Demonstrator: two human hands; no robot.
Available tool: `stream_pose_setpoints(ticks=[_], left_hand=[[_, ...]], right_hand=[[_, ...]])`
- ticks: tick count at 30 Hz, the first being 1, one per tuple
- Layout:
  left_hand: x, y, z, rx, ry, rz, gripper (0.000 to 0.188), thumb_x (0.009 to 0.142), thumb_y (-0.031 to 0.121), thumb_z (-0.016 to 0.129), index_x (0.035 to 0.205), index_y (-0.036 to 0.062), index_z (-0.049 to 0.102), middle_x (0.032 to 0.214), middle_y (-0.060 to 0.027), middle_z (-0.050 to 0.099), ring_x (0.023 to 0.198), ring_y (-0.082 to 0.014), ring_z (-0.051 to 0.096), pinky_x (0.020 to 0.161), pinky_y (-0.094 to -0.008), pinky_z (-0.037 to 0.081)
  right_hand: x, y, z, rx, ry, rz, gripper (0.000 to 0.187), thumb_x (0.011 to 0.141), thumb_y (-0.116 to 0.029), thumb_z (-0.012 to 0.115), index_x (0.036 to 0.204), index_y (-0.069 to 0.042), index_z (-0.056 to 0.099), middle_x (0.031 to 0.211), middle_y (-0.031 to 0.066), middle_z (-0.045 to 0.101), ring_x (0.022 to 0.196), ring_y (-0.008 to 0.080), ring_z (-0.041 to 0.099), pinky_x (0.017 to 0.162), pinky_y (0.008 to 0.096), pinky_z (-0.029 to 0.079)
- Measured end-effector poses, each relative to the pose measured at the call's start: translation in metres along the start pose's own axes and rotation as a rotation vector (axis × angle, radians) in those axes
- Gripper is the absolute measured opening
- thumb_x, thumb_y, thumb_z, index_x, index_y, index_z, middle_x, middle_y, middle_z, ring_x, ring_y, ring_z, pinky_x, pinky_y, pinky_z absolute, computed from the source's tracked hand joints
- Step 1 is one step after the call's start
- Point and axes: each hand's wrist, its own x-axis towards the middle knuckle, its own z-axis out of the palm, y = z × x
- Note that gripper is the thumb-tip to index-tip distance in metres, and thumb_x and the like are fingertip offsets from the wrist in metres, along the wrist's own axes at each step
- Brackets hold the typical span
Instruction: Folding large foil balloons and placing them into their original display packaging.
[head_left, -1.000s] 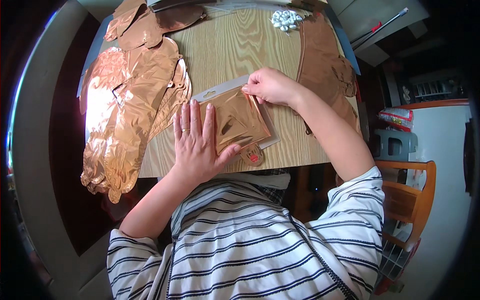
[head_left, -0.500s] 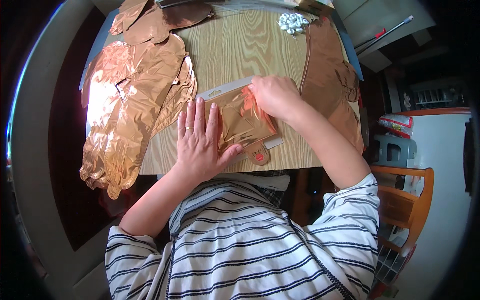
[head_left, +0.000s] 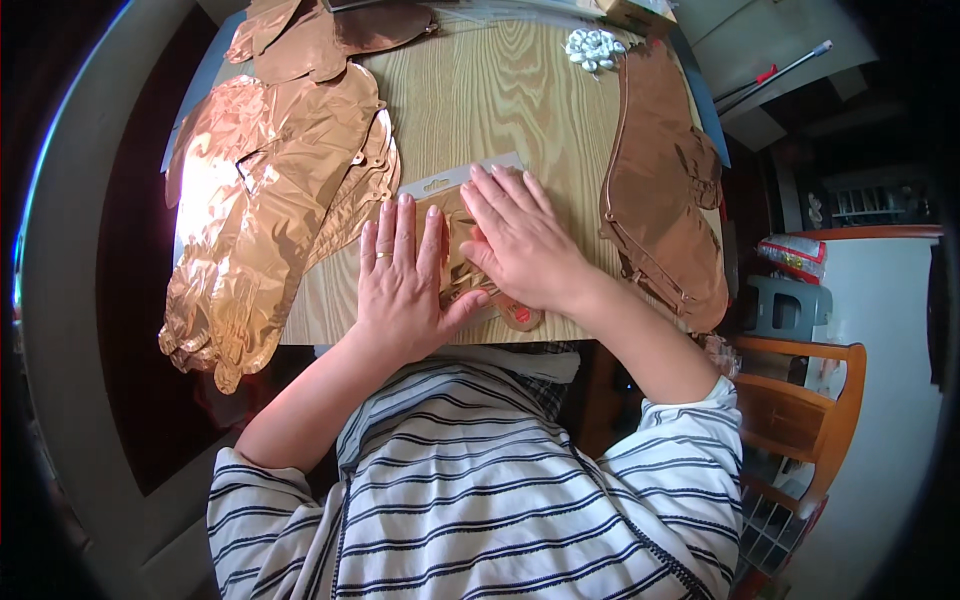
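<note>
On the wooden table (head_left: 500,90), near its front edge, lies a folded copper-coloured foil balloon (head_left: 456,225). Under it, a pale flat sheet with a hang hole (head_left: 436,186) sticks out along the far side. My left hand (head_left: 402,290) rests flat on the foil's left part, fingers stretched and thumb out to the right. Pressed flat over the right part is my right hand (head_left: 525,240), its fingers extended away from me. A rounded foil tab with a red mark (head_left: 520,315) pokes out below my right hand. Both palms hide much of the foil.
A pile of flat copper foil balloons (head_left: 270,210) covers the table's left side and hangs over the front edge. Another flat foil balloon (head_left: 660,180) lies along the right. Beyond it sits a bunch of small whitish pieces (head_left: 594,48). A wooden chair (head_left: 800,400) stands at the right.
My right hand gripped the foil's far right side before; now it has let go and lies flat on it, further left. The foil looks narrower on the right. My left hand stays nearly still.
</note>
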Motion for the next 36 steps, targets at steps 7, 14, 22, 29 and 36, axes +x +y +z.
stream_pose_setpoints(ticks=[7,14,22,29,36], left_hand=[[-0.002,-0.004,-0.002,-0.010,-0.011,0.025,0.097,0.090,0.069,0.049,0.153,-0.0040,0.031,0.157,-0.0346,0.025,0.149,-0.0482,0.020,0.120,-0.0582,0.012],[-0.004,-0.023,-0.012,-0.108,-0.083,0.093,0.102,0.088,0.070,0.052,0.154,-0.0044,0.027,0.158,-0.0325,0.024,0.150,-0.0467,0.018,0.121,-0.0564,0.011],[0.014,0.009,-0.012,-0.036,0.048,0.029,0.093,0.092,0.066,0.049,0.148,-0.0082,0.038,0.155,-0.0310,0.033,0.147,-0.0438,0.029,0.120,-0.0562,0.014],[0.010,-0.003,0.005,-0.033,0.101,0.068,0.085,0.096,0.061,0.049,0.149,-0.0052,0.039,0.155,-0.0251,0.038,0.147,-0.0389,0.031,0.120,-0.0538,0.018],[0.005,-0.006,-0.004,-0.010,0.064,0.052,0.086,0.096,0.060,0.049,0.150,-0.0051,0.037,0.156,-0.0283,0.033,0.149,-0.0403,0.028,0.120,-0.0547,0.015]], right_hand=[[-0.010,0.003,0.005,0.025,-0.066,0.070,0.079,0.100,-0.053,0.049,0.157,-0.004,0.026,0.163,0.0202,0.022,0.151,0.0381,0.021,0.122,0.0565,0.011],[-0.011,0.003,0.008,-0.023,-0.062,0.086,0.082,0.098,-0.058,0.048,0.158,-0.008,0.025,0.164,0.0214,0.019,0.151,0.0404,0.018,0.120,0.0600,0.011],[-0.008,0.000,0.008,0.026,-0.093,0.101,0.081,0.098,-0.051,0.052,0.158,-0.006,0.024,0.164,0.0254,0.016,0.152,0.0431,0.013,0.121,0.0605,0.007],[-0.008,-0.005,0.007,0.004,-0.069,0.129,0.077,0.098,-0.046,0.054,0.159,-0.009,0.024,0.164,0.0235,0.017,0.151,0.0417,0.016,0.121,0.0595,0.009],[-0.006,-0.007,0.006,0.009,-0.082,0.118,0.077,0.097,-0.048,0.051,0.156,-0.004,0.028,0.162,0.0269,0.019,0.150,0.0437,0.017,0.120,0.0615,0.007]])
